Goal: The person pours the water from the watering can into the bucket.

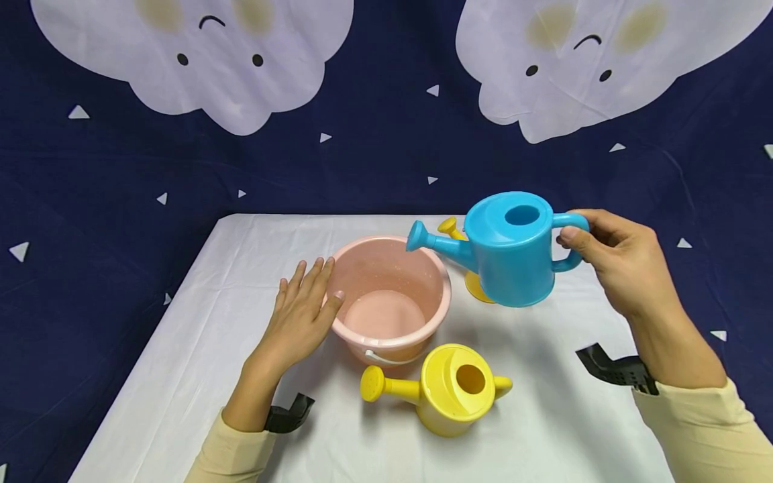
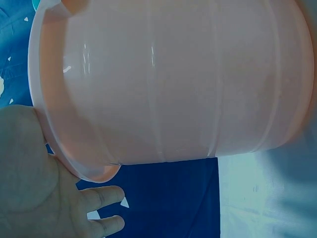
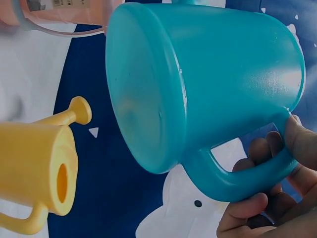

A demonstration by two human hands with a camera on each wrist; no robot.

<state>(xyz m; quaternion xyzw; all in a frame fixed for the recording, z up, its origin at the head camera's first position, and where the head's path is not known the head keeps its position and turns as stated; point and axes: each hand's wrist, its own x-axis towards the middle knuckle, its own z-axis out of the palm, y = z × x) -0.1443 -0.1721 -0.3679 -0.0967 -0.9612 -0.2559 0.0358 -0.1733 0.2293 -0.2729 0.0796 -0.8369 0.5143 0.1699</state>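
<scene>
A blue watering can [image 1: 513, 258] is held up off the table by its handle in my right hand [image 1: 628, 261], its spout pointing left toward the bucket. The right wrist view shows the fingers curled round the handle [image 3: 242, 181] and the can's underside. My left hand [image 1: 304, 312] rests with straight fingers against the left rim of a pink bucket [image 1: 386, 315]. Some clear liquid seems to lie in the bucket. In the left wrist view the bucket's ribbed outer wall [image 2: 183, 84] fills most of the picture, the palm at its rim.
A yellow watering can [image 1: 455, 396] stands in front of the bucket, spout to the left. Behind the blue can another yellow thing with a spout [image 1: 449, 227] is mostly hidden. A white cloth [image 1: 241, 268] covers the table; a dark blue printed backdrop [image 1: 386, 161] hangs behind.
</scene>
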